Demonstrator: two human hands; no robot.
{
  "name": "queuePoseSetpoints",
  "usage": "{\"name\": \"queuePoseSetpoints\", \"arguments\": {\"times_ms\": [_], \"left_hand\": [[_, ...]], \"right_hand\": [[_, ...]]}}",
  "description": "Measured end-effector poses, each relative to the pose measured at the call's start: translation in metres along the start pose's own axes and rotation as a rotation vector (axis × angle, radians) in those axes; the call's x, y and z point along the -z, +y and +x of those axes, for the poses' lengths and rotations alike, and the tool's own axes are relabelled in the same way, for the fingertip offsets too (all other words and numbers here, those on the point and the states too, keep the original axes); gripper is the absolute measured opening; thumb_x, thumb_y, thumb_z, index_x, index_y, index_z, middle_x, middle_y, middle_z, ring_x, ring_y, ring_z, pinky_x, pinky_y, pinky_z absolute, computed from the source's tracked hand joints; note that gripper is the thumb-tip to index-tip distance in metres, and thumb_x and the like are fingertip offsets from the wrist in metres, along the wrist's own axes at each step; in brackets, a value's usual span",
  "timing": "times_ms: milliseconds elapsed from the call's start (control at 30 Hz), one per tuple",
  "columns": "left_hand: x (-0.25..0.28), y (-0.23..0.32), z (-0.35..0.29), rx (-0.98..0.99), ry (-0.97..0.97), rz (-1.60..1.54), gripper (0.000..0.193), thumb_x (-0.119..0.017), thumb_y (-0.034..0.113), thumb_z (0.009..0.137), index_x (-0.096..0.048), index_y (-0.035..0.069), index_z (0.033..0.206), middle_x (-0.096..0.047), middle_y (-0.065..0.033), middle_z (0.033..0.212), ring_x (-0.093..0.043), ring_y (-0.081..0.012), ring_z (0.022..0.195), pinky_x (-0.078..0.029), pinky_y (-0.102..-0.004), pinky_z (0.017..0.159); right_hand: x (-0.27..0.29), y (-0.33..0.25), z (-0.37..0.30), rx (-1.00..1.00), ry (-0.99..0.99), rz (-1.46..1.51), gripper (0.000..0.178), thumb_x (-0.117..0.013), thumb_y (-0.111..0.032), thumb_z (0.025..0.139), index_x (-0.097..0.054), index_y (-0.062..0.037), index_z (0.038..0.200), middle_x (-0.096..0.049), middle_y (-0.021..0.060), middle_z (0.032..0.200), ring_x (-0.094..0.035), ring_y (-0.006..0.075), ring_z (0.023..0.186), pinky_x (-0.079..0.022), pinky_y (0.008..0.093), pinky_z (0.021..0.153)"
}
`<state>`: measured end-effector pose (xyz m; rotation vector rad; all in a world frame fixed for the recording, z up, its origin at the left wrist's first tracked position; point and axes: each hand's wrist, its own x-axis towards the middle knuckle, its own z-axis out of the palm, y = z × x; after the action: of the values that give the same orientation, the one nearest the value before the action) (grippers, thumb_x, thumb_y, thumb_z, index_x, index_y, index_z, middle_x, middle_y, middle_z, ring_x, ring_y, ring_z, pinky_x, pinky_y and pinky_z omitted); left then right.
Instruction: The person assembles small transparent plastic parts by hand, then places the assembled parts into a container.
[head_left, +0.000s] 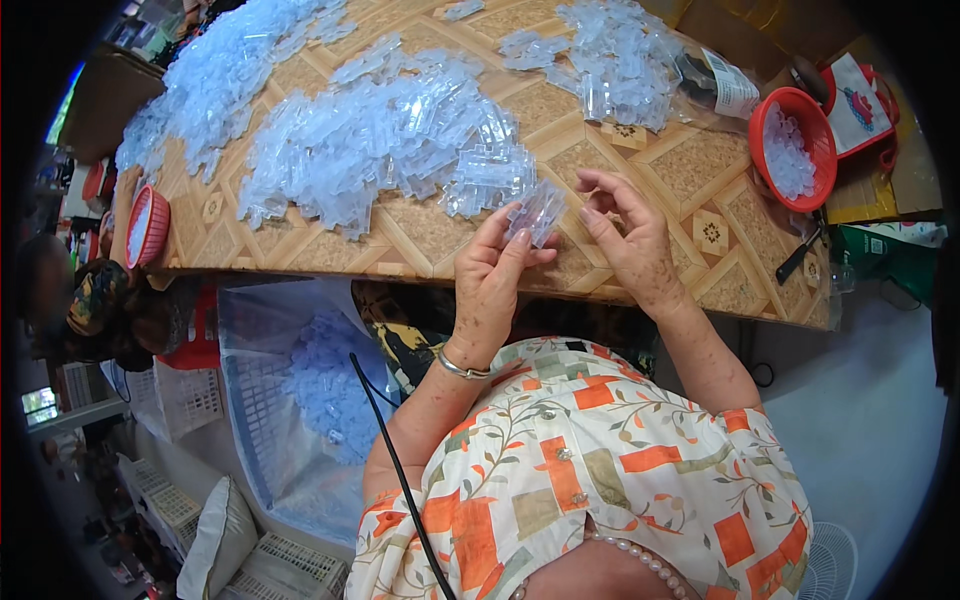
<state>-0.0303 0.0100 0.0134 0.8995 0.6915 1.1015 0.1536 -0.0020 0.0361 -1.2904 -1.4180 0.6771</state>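
My left hand [491, 262] pinches a few clear plastic pieces [538, 212], flat and rectangular, between thumb and fingers just above the table's near edge. To its right my right hand [630, 238] is raised with fingers apart and curved, and nothing shows between them. Beyond my hands a wide heap of the same clear pieces [350, 150] spreads over the patterned table [660, 190]. Its nearest part, a small cluster [487, 178], lies close behind the held pieces.
More clear pieces [625, 65] lie at the far right, and another pile [215, 85] at far left. A red basket [822, 120] holds small clear parts; a black-handled tool [797, 258] lies near it. Below the table's left side stands a lined blue basket [262, 400]. Another person [100, 310] sits leftward.
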Motion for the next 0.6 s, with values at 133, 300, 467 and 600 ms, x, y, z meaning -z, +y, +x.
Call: {"name": "queuePoseSetpoints", "arguments": {"times_ms": [133, 300, 467, 600], "left_hand": [[0.009, 0.003, 0.0, -0.008, 0.045, 0.036, 0.04, -0.054, 0.008, 0.101, -0.049, -0.005, 0.138, -0.065, -0.0146, 0.121, -0.069, -0.021, 0.1, -0.058, -0.029, 0.084], [0.016, 0.011, 0.008, -0.064, 0.138, 0.064, 0.04, -0.055, 0.006, 0.1, -0.049, -0.006, 0.138, -0.065, -0.0151, 0.118, -0.07, -0.0216, 0.097, -0.058, -0.0304, 0.083], [0.022, 0.03, 0.023, -0.163, 0.168, 0.132, 0.041, -0.056, 0.007, 0.1, -0.049, -0.006, 0.138, -0.064, -0.0164, 0.122, -0.07, -0.0231, 0.097, -0.059, -0.0316, 0.084], [0.024, 0.035, 0.027, -0.212, 0.206, 0.096, 0.041, -0.057, 0.007, 0.099, -0.049, -0.008, 0.137, -0.065, -0.0162, 0.119, -0.071, -0.0239, 0.096, -0.059, -0.0311, 0.083]], "right_hand": [[0.004, -0.004, 0.018, -0.023, -0.078, -0.204, 0.038, -0.068, -0.008, 0.086, -0.061, -0.0009, 0.123, -0.063, 0.0121, 0.113, -0.063, 0.0193, 0.092, -0.053, 0.0327, 0.083], [0.029, 0.037, 0.074, 0.179, -0.02, -0.691, 0.047, -0.072, -0.02, 0.085, -0.059, -0.0035, 0.127, -0.06, 0.0142, 0.121, -0.062, 0.0273, 0.103, -0.051, 0.04, 0.089], [0.035, 0.064, 0.119, 0.412, -0.013, -1.055, 0.061, -0.078, -0.028, 0.078, -0.057, -0.0115, 0.134, -0.056, 0.013, 0.13, -0.051, 0.0314, 0.12, -0.039, 0.0435, 0.104], [0.049, 0.073, 0.132, 0.308, -0.201, -1.013, 0.066, -0.079, -0.031, 0.076, -0.056, -0.014, 0.136, -0.055, 0.0144, 0.133, -0.049, 0.0322, 0.122, -0.037, 0.0442, 0.106]]}}
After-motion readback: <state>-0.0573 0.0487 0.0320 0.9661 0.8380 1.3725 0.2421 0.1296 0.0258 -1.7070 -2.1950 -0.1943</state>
